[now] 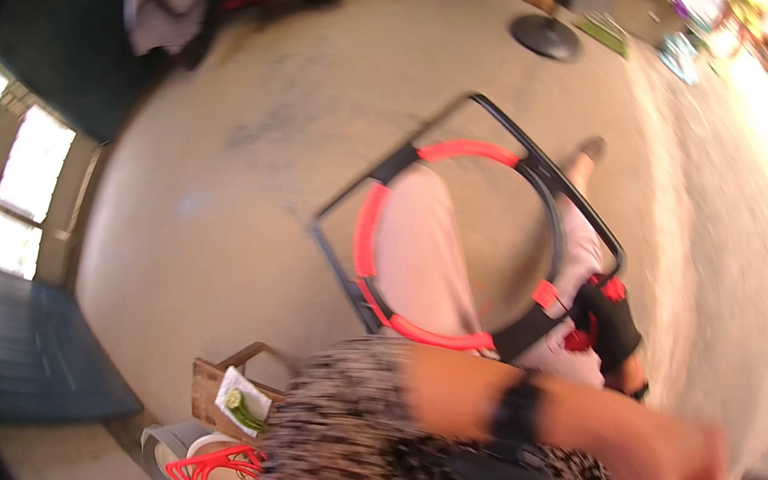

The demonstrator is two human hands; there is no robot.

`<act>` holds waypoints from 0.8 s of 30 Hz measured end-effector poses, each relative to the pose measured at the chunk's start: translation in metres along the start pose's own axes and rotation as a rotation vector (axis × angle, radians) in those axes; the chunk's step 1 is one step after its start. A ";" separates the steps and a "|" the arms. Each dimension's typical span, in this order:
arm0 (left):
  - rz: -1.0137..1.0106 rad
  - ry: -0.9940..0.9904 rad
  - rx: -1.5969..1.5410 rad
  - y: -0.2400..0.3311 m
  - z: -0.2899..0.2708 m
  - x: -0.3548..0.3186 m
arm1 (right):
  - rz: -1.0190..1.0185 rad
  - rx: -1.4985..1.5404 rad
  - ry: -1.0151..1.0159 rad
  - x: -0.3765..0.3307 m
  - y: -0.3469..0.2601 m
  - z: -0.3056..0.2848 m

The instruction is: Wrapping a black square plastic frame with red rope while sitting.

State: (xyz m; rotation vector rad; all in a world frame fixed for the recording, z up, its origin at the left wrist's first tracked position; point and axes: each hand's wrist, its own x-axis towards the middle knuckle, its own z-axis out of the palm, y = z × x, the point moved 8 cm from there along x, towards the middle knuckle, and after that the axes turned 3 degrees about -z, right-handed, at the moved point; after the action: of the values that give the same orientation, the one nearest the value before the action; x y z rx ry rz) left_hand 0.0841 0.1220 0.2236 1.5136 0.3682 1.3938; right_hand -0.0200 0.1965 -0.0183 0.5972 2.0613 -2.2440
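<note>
My right hand (pixel 609 321), in a black fingerless glove with red trim, is closed on the lower right corner of a black rectangular frame (pixel 529 156). A red and black hoop (pixel 365 243) lies against that frame, and the hand sits where the hoop's black grip meets it. My bare arm with a black band (pixel 516 410) crosses the lower picture from my patterned top (pixel 356 460). Through the hoop I see pale pink trouser legs (pixel 420 254) and a foot (pixel 588 152). My left hand is out of view.
Concrete floor (pixel 216 165) all around. At lower left stand a small wooden stool (pixel 213 382) bearing a white plate of green vegetables (pixel 242 405), a red wire rack (pixel 206 473) and a grey tub (pixel 162 440). A round black stand base (pixel 545 36) sits far right; a blue mat (pixel 37 357) lies left.
</note>
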 end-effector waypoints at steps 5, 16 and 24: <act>-0.504 1.114 0.130 -0.011 -0.121 -0.198 | 0.013 0.015 0.016 0.005 -0.009 0.006; -0.418 1.435 -0.320 -0.088 -0.122 -0.261 | 0.059 -0.011 -0.104 -0.008 -0.019 0.026; -0.486 1.330 -0.383 -0.102 -0.126 -0.259 | 0.138 0.029 -0.180 -0.017 -0.007 0.026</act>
State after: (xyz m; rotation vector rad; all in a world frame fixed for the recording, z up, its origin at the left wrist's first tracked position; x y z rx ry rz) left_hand -0.0619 0.0256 -0.0270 -0.0152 1.0939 1.7372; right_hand -0.0132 0.1682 -0.0053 0.5010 1.8480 -2.1669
